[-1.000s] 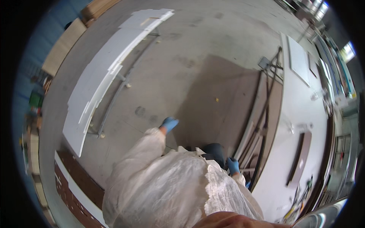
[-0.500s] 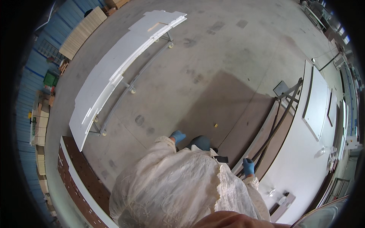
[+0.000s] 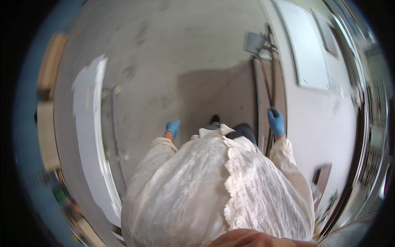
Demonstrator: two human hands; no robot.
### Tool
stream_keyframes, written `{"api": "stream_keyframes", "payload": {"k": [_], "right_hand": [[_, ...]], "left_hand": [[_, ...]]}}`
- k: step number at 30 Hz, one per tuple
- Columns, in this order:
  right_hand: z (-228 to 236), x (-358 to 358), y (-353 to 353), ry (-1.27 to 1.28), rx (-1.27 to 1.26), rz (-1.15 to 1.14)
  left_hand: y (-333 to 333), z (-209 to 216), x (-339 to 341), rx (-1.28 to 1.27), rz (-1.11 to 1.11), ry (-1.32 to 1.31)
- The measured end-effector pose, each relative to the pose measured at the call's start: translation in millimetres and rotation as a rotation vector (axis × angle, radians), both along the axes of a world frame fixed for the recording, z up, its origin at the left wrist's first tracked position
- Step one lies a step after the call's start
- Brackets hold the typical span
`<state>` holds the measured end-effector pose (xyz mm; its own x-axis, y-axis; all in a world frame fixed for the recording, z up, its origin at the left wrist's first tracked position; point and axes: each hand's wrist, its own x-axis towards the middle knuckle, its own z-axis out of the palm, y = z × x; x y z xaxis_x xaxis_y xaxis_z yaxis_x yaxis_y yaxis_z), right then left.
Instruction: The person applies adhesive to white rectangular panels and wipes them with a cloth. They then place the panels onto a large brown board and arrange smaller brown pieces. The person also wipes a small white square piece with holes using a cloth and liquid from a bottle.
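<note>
My left hand (image 3: 173,128), in a blue glove, hangs over the floor to the left of my body. Its fingers are curled in, and nothing shows in them. My right hand (image 3: 276,122), gloved in blue too, is at the near edge of a large white-topped table (image 3: 317,123) on the right. Its fingers are bent together. A small dark patch shows at their tips, and whether it is a held thing or part of the dark metal bar (image 3: 266,82) behind is unclear.
A long white panel (image 3: 88,123) lies on a wheeled rack (image 3: 117,140) at the left. Pale board stacks (image 3: 48,136) line the blue wall. A light panel (image 3: 304,49) lies on the table's far part. A grey plate (image 3: 254,42) juts from its frame.
My view has turned and moved forward along the table. The white panel now stands closer on my left. Both hands have swung ahead of my body, and my shoe now shows.
</note>
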<state>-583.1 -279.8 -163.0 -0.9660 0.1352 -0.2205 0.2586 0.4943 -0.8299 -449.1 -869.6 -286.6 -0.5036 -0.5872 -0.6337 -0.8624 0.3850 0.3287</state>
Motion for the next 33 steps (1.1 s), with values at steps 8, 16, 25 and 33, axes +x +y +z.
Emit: {"api": "stream_keyframes", "payload": {"k": [8, 16, 25, 33], "right_hand": [[46, -107, 48, 0.19, 0.103, -0.448], [62, -290, 136, 0.602, 0.339, -0.548], [39, -432, 256, 0.283, 0.764, -0.811], [23, -460, 258, 0.036, 0.928, -0.962]], "left_hand": [[132, 90, -433, 0.22, -0.433, 0.574], [383, 182, -688, 0.463, -0.743, 0.693], [662, 253, -885, 0.586, -1.219, 1.065], [961, 246, -966, 0.291, -1.696, 1.345]]}}
